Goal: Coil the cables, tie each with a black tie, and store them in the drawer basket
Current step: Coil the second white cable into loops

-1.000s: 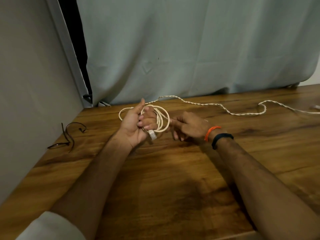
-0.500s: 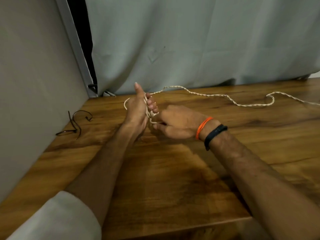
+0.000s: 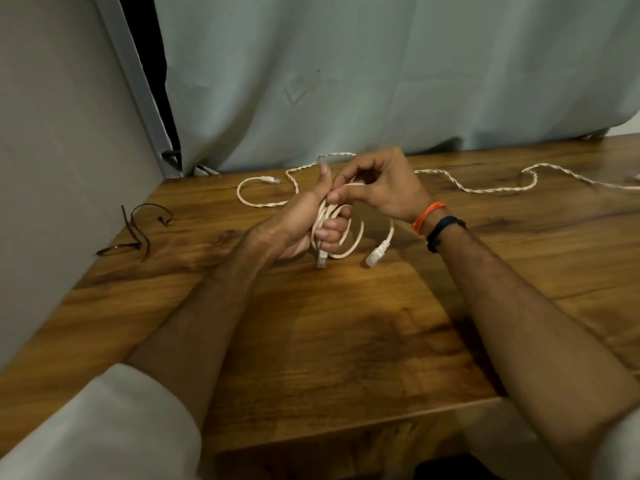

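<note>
My left hand is closed around a small coil of white cable, thumb pointing up. Two white plugs hang from the coil: one below my left fingers, the other on a loose end to the right. My right hand pinches a strand of that cable just above the coil. A second, twisted white cable runs along the back of the wooden table and loops behind my left hand. Black ties lie at the table's left edge.
A grey wall borders the table on the left and a pale curtain hangs behind it. The table's front edge is close to me. No drawer basket is in view.
My right hand has risen from below the coil to above it, pinching a strand. The coil has opened out, and the cable's free end with its plug now hangs to the right.
</note>
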